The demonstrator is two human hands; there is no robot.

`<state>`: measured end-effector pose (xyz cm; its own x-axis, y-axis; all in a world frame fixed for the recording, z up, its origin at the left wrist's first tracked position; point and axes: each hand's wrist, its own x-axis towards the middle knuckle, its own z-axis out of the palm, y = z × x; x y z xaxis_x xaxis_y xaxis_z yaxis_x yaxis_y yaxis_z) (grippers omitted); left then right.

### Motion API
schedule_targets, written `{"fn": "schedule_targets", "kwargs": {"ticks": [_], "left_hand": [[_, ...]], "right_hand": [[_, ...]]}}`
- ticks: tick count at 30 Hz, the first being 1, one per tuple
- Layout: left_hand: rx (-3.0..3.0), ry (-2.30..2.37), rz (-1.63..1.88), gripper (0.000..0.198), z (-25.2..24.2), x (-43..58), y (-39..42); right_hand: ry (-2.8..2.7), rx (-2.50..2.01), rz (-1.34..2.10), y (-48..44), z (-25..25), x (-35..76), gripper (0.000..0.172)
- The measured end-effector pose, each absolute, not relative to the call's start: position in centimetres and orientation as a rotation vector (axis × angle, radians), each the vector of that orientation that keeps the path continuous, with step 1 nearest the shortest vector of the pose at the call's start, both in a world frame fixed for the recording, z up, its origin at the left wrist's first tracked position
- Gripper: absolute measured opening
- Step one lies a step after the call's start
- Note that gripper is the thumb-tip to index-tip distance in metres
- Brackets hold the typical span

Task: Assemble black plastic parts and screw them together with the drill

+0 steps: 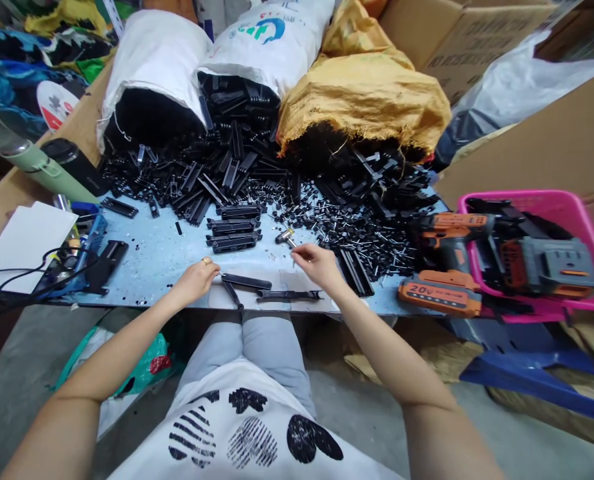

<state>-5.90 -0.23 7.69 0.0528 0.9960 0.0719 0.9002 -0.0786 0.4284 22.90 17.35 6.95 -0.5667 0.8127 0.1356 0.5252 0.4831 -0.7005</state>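
Observation:
My left hand (197,279), with a ring on one finger, is closed at the left end of a jointed black plastic bar (247,282) lying near the table's front edge. Its fingertips meet around that end; what exactly is pinched there is too small to see. My right hand (317,265) is closed in a pinch just below a short metal tool (285,236); whether it holds that tool or a small pin is unclear. Between the hands lies another slim black bar (289,295). Beyond them sits a stack of black bar assemblies (234,228).
Heaped black parts and small screws (357,233) cover the back of the blue table (147,260). White sacks (159,53) and a yellow sack (361,93) spill parts. A cordless drill (451,243) and pink basket (551,197) stand right; a green bottle (47,170) stands left.

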Motion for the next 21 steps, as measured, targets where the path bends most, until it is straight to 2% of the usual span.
{"fn": "schedule_targets", "kwargs": {"ticks": [4,8,14,21], "left_hand": [[2.141,1.899,0.298,0.027,8.1,-5.0,0.2],[2.232,1.853,0.203,0.028,7.5,-3.9,1.5],[2.234,1.914,0.612,0.028,4.1,-3.6,0.1],[2.304,1.938,0.602,0.032,3.4,-3.0,-1.2]], "right_hand": [[-2.166,-0.988,1.069,12.4,6.6,21.9,0.026],[-2.181,-0.918,1.004,10.6,5.2,21.4,0.027],[-2.331,-0.821,0.756,10.2,4.1,21.9,0.027],[-2.564,-0.697,0.576,9.7,2.2,22.2,0.030]]}}
